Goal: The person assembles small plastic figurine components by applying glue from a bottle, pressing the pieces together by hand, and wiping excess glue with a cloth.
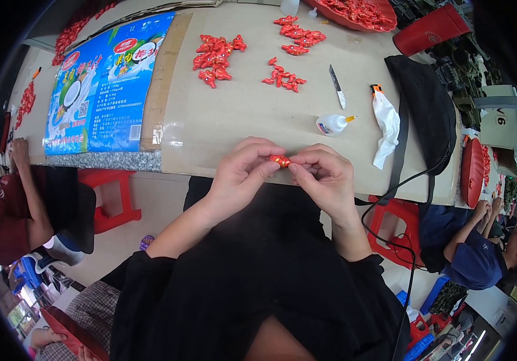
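Between the fingertips of my left hand [247,171] and my right hand [326,174] is a small red figurine [280,160] with gold marks. Both hands pinch it, one from each side, just over the table's near edge. Fingers cover its ends, so its full shape is hidden. Beyond my hands lie a heap of similar red figurines [216,57], a second group of figurines [299,37] farther back, and a cluster of smaller red pieces [283,77]. A white glue bottle [330,124] with a yellow tip lies right of my hands, near a small knife [337,87].
On the right lie a crumpled white tissue [385,123] with an orange-black tool end, a black bag [424,108] and a dark cable [364,219]. A red tray [361,13] of pieces and a red tumbler [432,30] stand behind. Blue printed cardboard [105,90] covers the left. Co-workers sit both sides.
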Tool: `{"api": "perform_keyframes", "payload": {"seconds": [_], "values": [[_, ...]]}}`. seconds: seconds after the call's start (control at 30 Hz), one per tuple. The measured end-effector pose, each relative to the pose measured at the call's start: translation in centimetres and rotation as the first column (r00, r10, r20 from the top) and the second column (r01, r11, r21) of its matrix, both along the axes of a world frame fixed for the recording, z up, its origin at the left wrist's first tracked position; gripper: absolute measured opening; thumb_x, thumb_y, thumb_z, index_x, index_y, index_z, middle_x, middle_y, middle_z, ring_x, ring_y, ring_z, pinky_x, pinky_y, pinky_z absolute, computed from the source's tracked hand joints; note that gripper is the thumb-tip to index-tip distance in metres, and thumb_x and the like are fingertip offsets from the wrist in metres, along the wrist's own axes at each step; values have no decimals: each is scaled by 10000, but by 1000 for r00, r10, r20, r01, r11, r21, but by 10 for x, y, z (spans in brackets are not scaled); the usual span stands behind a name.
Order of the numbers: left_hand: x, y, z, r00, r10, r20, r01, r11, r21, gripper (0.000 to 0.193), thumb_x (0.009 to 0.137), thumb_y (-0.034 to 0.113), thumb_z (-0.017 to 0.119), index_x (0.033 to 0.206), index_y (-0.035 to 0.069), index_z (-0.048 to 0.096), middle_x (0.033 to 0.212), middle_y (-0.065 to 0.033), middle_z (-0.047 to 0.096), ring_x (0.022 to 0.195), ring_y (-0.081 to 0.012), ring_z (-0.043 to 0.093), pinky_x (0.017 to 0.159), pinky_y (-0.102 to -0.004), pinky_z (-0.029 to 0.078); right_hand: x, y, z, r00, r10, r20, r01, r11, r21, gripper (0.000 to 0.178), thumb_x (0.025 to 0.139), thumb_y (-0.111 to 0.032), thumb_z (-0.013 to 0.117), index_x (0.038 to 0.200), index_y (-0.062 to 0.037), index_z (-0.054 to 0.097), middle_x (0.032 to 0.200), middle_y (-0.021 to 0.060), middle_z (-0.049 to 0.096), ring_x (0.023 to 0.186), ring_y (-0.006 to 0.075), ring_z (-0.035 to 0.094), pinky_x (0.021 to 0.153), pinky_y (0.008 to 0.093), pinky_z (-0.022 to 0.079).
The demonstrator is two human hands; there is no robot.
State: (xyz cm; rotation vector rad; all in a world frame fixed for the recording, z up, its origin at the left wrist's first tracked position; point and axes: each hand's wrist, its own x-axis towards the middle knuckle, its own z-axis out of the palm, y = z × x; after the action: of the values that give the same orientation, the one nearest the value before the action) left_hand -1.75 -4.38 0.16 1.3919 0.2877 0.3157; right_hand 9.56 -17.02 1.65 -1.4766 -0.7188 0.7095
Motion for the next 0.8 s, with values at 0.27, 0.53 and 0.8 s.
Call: {"api": "perform_keyframes", "payload": {"seconds": [0.27,0.53,0.8], "values": [[2,-1,-2,999,19,49,-13,994,-107,229,814,-42,487,1038,-23,529,1040,-61,436,896,-107,519,757,-216,446,3,1,-2,997,39,62,-39,999,-2,94,726,80,581,818,63,588,845,68,512,671,77,528,549,170,434],[3,-1,-2,999,19,30,-16,995,-102,229,815,-36,489,1040,-20,531,1039,-63,441,887,-104,518,751,-214,445,4,3,-8,998,36,43,-38,998,41,98,724,92,569,816,63,589,852,70,503,684,77,518,552,177,424],[2,-1,-5,1000,22,-18,-23,999,-41,224,809,-29,501,1028,-11,544,1034,-72,455,857,-103,515,733,-220,446,7,1,-12,995,70,73,-72,997,21,99,717,97,570,809,65,586,871,79,510,698,88,516,563,188,425]]}}
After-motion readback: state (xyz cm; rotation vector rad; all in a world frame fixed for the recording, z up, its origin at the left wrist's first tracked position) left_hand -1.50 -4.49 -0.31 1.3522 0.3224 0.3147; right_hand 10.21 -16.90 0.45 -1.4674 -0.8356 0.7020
